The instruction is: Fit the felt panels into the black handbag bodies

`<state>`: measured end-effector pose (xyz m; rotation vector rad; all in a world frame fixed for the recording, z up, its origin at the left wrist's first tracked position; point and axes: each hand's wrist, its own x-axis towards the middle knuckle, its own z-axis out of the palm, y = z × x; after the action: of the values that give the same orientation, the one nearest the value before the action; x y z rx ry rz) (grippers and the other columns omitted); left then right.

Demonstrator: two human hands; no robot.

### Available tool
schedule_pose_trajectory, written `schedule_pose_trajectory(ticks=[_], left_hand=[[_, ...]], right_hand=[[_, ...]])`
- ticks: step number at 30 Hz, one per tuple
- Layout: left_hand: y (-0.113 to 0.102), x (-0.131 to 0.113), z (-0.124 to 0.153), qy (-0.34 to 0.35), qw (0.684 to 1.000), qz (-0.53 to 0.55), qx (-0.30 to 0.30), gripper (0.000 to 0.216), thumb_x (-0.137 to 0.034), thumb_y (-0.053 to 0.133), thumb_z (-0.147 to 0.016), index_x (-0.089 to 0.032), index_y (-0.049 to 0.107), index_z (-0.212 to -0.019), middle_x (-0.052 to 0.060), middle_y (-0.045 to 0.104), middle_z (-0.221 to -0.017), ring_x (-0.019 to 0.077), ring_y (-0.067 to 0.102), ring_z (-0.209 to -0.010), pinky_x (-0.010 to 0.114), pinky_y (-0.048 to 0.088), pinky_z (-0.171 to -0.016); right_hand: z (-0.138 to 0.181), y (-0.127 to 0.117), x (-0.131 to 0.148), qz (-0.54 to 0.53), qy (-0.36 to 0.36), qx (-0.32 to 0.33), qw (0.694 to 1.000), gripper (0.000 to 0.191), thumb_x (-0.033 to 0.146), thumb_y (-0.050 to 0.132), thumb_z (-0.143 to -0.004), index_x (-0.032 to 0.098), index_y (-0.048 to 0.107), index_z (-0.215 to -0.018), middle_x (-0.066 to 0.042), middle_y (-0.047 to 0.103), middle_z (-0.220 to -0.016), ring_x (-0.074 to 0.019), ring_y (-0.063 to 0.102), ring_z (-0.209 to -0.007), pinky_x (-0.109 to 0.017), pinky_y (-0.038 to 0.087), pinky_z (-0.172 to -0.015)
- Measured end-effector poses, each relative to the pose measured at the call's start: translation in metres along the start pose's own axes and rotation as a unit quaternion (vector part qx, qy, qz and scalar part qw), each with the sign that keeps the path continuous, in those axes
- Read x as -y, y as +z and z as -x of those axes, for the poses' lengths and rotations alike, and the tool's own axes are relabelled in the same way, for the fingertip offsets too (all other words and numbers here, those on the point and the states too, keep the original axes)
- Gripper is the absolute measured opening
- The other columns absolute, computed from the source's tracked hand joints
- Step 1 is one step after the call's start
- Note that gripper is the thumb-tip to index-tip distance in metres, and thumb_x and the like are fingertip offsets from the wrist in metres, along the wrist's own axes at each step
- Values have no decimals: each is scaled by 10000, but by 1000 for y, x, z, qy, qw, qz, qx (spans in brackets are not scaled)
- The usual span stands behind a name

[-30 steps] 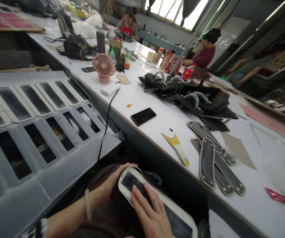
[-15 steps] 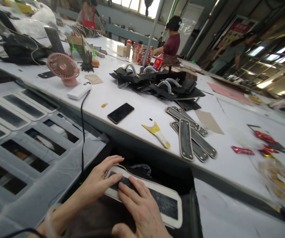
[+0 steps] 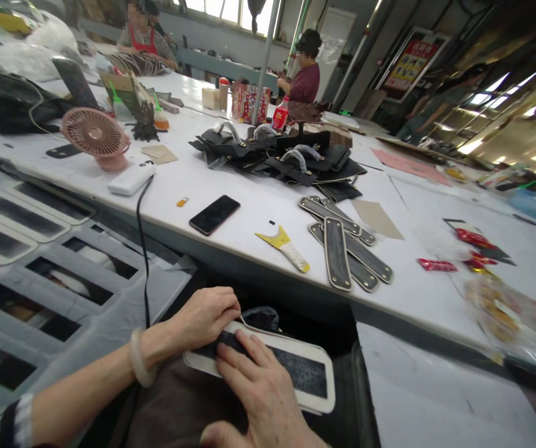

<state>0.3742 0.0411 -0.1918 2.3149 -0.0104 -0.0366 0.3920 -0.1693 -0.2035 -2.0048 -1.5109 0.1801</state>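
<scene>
A rounded oblong panel, white around a dark middle strip, lies low in front of me over my lap. My right hand rests flat on it, fingers stretched across the dark strip and pressing down. At the panel's far left end, my left hand is closed in a pinch on a thin edging strip that runs along the upper edge. My fingers hide the exact grip. Behind the panel, a bit of clear plastic shows in the dark gap under the table edge.
On the white table lie a phone, a yellow scraper-like tool, several finished dark straps, black bag pieces and a pink fan. More white-edged panels lie on a grey rack at left. Other people work farther back.
My left hand has gone from spread fingers on the panel's end to a closed pinch at its upper edge. My right hand stays flat on the panel. The view has shifted slightly.
</scene>
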Motion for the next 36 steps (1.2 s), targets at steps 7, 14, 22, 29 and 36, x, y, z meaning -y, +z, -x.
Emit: schedule_pose_trajectory(ticks=[7, 14, 22, 29, 36], left_hand=[[-4, -1, -3, -49, 997, 58, 7, 300, -330, 443, -947, -183, 645, -782, -1, 650, -736, 143, 587, -692, 229, 425, -657], [-7, -35, 6, 84, 994, 70, 28, 197, -270, 422, -968, -211, 607, -937, 35, 638, -951, 160, 604, -878, 229, 456, -790], [29, -33, 24, 156, 981, -93, 69, 498, -138, 444, -913, -312, 400, -1378, 35, 580, -1321, 194, 603, -1129, 277, 482, -946], [37, -46, 14, 208, 945, -222, 124, 492, -70, 503, -818, -243, 529, -1278, 80, 625, -1183, 262, 629, -965, 408, 538, -833], [51, -71, 0, 248, 931, -236, 128, 379, -176, 479, -948, -248, 488, -1320, 80, 605, -1211, 249, 595, -1035, 390, 524, -869]], right_hand=[[-1, -6, 5, -54, 54, 45, 996, 624, 655, 647, -786, 286, 587, -1285, 42, 579, -1370, -287, 442, -1334, -422, 323, -1159], [-13, -34, 14, -294, 171, -82, 937, 493, 610, 565, -867, 192, 700, -1089, -67, 698, -1118, -241, 613, -1094, -349, 474, -977], [-5, -36, 7, -411, 324, -223, 823, 236, 354, 660, -827, 160, 665, -692, -23, 663, -660, -158, 603, -630, -254, 477, -615], [50, -67, -71, -358, 449, -292, 765, 363, 512, 746, -771, 174, 703, -895, -60, 704, -930, -197, 600, -903, -265, 438, -796], [74, 3, -111, -597, 513, -183, 589, 668, 757, 687, -660, 123, 663, -869, -63, 676, -693, -215, 636, -642, -321, 477, -626]])
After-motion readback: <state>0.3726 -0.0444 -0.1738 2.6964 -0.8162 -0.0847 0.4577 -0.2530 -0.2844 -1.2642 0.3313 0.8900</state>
